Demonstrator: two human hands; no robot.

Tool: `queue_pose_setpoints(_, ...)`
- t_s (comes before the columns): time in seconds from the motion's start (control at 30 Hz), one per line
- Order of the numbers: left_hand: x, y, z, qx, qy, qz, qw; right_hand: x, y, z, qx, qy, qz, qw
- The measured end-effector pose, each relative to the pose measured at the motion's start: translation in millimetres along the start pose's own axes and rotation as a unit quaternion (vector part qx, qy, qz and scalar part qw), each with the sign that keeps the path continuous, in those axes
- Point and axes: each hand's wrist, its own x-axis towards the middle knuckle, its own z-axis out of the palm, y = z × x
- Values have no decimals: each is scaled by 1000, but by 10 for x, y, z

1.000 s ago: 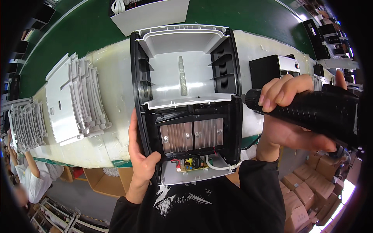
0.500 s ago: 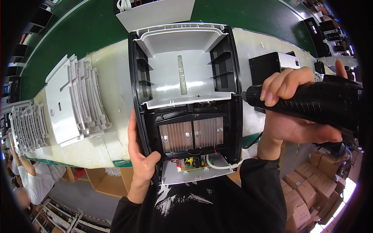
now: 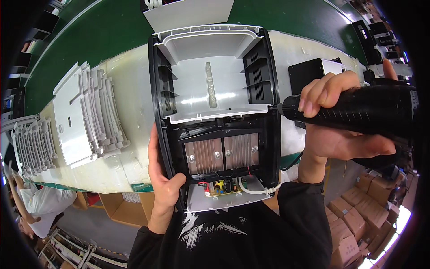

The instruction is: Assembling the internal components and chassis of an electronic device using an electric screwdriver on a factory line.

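Note:
A black and white appliance housing point(image 3: 274, 134) lies in front of me with its inside showing. Its far half is a white cavity; the near half holds two ribbed metal heat sinks point(image 3: 204, 158). At the near end, a small circuit board point(image 3: 226, 185) sits on a white panel, beside a white cable point(image 3: 256, 192). My left hand point(image 3: 165, 187) grips the housing's left edge, thumb on top. My right hand point(image 3: 333, 141) is wrapped round a black electric screwdriver point(image 3: 358, 106), held sideways with its nose at the housing's right wall. Whether the bit touches a screw is hidden.
White plastic panels point(image 3: 76, 116) stand stacked on the left, next to smaller white frames point(image 3: 33, 148). Behind the screwdriver is a black and white box point(image 3: 307, 74). Another white-fronted unit point(image 3: 188, 15) rests on the green belt point(image 3: 107, 33). Cartons point(image 3: 365, 197) fill the floor at right.
The white-fronted unit on the green belt has shifted right. Both my hands, the screwdriver and the housing have barely moved. A person at the far left has changed posture.

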Motion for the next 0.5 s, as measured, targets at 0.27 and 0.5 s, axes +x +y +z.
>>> queue_pose_setpoints(0.27,2,19,-2,11,4,9,1000,-21,63,-29,-1,-18,-17,1000)
queue_pose_setpoints(0.5,19,27,42,-11,2,-8,1000,-40,2,-102,-9,22,14,1000)
